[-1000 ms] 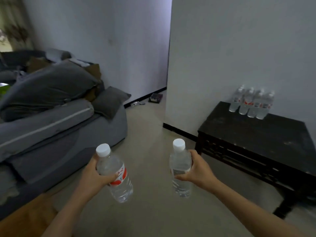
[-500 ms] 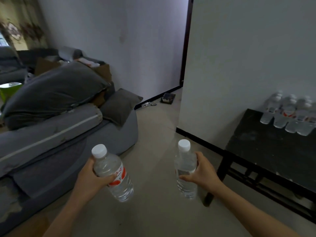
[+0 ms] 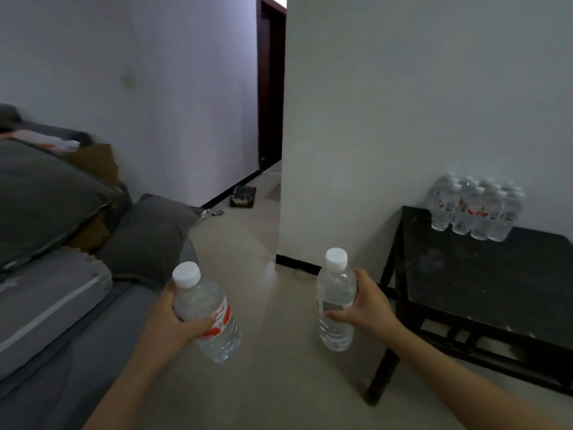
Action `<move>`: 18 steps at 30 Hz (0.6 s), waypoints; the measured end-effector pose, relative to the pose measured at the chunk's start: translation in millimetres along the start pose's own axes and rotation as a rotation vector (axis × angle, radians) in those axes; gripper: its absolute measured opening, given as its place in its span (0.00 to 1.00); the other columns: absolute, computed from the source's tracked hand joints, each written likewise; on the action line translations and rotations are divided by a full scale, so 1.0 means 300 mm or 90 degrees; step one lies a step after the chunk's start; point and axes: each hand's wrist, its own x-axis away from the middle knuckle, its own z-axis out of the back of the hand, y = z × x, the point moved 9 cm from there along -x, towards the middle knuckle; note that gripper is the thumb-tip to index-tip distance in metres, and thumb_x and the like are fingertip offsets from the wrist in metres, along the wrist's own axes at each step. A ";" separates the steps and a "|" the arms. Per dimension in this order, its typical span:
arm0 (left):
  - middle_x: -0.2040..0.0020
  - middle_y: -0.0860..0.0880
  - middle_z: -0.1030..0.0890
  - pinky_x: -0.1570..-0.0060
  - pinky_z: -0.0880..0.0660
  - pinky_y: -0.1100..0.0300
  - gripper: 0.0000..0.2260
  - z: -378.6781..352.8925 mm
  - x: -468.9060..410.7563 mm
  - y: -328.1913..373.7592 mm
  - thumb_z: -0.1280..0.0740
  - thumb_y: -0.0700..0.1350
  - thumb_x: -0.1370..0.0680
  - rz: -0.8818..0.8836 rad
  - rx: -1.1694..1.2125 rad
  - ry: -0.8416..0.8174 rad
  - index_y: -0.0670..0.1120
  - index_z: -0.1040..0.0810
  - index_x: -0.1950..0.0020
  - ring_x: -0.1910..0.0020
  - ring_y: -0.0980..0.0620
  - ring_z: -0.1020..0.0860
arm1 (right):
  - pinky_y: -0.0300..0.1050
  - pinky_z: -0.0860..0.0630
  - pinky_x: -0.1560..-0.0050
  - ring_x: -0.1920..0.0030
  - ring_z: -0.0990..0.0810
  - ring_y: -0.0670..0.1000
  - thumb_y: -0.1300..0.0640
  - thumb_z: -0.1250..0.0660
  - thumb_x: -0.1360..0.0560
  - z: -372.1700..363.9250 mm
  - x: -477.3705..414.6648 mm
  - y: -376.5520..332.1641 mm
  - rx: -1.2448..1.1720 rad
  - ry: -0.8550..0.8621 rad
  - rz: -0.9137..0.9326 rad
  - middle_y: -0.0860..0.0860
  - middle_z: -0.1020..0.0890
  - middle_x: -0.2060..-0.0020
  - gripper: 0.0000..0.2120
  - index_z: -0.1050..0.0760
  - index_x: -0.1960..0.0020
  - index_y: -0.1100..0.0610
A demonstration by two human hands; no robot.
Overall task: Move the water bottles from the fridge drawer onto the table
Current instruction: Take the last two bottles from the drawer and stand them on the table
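Clear left bottle (image 3: 201, 301), clear right bottle (image 3: 336, 287), both white-capped
The left one's label (image 3: 221, 319) is red and white; the table (image 3: 496, 280) is black, the sofa (image 3: 77, 367) grey.

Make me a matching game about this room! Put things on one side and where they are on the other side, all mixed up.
Things
1. tilted bottle
2. upright bottle
3. group of bottles
4. grey cushion

Places
A. on the black table, by the wall
B. in the right hand
C. on the sofa
D. in the left hand

Right pairs: 1-D, 2-B, 3-A, 4-C
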 end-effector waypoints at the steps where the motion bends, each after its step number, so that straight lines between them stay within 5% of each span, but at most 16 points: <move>1: 0.51 0.58 0.25 0.54 0.28 0.59 0.40 0.001 -0.063 -0.010 0.28 0.56 0.53 -0.004 0.013 -0.015 0.53 0.33 0.42 0.53 0.59 0.25 | 0.49 0.24 0.48 0.49 0.24 0.47 0.51 0.21 0.44 -0.012 -0.024 0.002 -0.001 0.013 -0.016 0.42 0.26 0.53 0.32 0.36 0.47 0.45; 4: 0.52 0.57 0.23 0.54 0.27 0.57 0.39 -0.028 -0.188 -0.044 0.27 0.55 0.54 -0.014 0.047 -0.039 0.51 0.31 0.43 0.54 0.57 0.24 | 0.49 0.24 0.47 0.48 0.23 0.48 0.52 0.21 0.43 -0.029 -0.054 0.033 0.005 0.025 -0.062 0.46 0.24 0.50 0.33 0.36 0.46 0.46; 8: 0.52 0.57 0.24 0.48 0.25 0.49 0.33 -0.139 -0.334 -0.088 0.21 0.40 0.43 -0.018 0.066 -0.110 0.52 0.32 0.43 0.53 0.53 0.24 | 0.45 0.24 0.49 0.48 0.23 0.48 0.52 0.21 0.43 -0.019 -0.088 0.116 0.036 0.050 -0.130 0.47 0.24 0.49 0.34 0.36 0.44 0.47; 12: 0.52 0.60 0.23 0.54 0.26 0.57 0.32 -0.276 -0.479 -0.111 0.27 0.56 0.52 -0.032 0.035 -0.179 0.64 0.33 0.50 0.54 0.60 0.24 | 0.46 0.24 0.48 0.48 0.24 0.48 0.53 0.20 0.43 0.040 -0.160 0.221 0.054 0.087 -0.179 0.47 0.24 0.48 0.34 0.37 0.44 0.48; 18: 0.57 0.58 0.20 0.61 0.27 0.66 0.29 -0.492 -0.709 -0.077 0.24 0.49 0.49 -0.057 0.004 -0.242 0.61 0.31 0.52 0.56 0.60 0.22 | 0.42 0.27 0.52 0.50 0.24 0.48 0.54 0.20 0.42 0.097 -0.370 0.396 0.058 0.158 -0.221 0.47 0.25 0.51 0.34 0.34 0.42 0.51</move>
